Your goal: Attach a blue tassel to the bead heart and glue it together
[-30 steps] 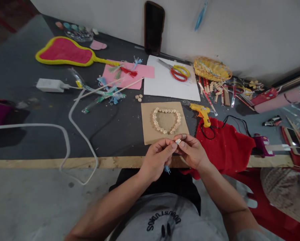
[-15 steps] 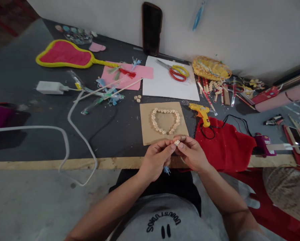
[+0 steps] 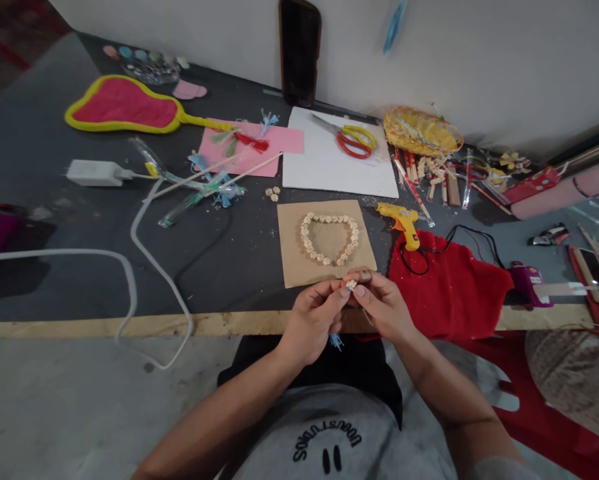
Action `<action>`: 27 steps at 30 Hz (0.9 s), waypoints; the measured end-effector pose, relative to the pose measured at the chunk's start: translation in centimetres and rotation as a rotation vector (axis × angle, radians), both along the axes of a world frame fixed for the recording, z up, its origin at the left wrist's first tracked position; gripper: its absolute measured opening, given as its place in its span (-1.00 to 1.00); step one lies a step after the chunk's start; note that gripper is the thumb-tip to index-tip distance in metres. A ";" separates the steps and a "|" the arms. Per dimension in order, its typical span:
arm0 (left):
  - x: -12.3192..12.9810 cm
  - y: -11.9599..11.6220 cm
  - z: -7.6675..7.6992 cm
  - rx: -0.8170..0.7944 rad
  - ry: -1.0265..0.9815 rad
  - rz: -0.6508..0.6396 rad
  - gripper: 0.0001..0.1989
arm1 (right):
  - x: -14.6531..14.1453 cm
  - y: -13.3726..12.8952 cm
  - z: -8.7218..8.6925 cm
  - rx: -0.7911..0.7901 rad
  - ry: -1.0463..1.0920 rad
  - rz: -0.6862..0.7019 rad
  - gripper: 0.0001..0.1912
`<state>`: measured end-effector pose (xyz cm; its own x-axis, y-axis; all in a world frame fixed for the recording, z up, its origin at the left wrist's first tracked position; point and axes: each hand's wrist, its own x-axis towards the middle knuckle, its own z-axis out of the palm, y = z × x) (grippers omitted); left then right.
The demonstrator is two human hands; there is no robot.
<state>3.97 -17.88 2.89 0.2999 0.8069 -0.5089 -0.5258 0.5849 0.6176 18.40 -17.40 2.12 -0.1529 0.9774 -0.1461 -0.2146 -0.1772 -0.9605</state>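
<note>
Between the fingertips of my left hand [image 3: 315, 319] and my right hand [image 3: 382, 305] is a small cream flower-shaped piece [image 3: 351, 285]. Both hands are closed in a pinch on it, just over the table's front edge. A light blue tassel [image 3: 335, 341] hangs below my left hand; what it is attached to is hidden. Just beyond my fingers lies a square brown card [image 3: 292, 267], bearing a heart-shaped outline [image 3: 307, 243] of similar cream flowers, with a small gap at its lower tip. A few loose cream flowers [image 3: 273, 194] sit left of the card.
A yellow glue gun [image 3: 402, 220] rests right of the card, by a red cloth [image 3: 444, 293]. Behind are scissors [image 3: 352, 139] on white board [image 3: 324, 170], a wicker basket [image 3: 422, 132] and an upright phone [image 3: 299, 57]. A white cable [image 3: 134, 267] loops over the front edge at left.
My hands stay together at nearly the same spot, and the small flower piece has turned slightly between the fingertips. The view has shifted a little.
</note>
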 end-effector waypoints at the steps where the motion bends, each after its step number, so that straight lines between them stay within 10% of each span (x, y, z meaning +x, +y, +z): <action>1: 0.0 0.0 -0.1 0.010 0.011 -0.004 -0.52 | 0.1 0.1 0.2 0.029 -0.030 0.011 -0.78; 27: -1.0 0.2 -0.7 0.565 0.545 -0.031 -0.79 | 1.0 0.8 2.5 0.434 -0.674 0.058 -0.88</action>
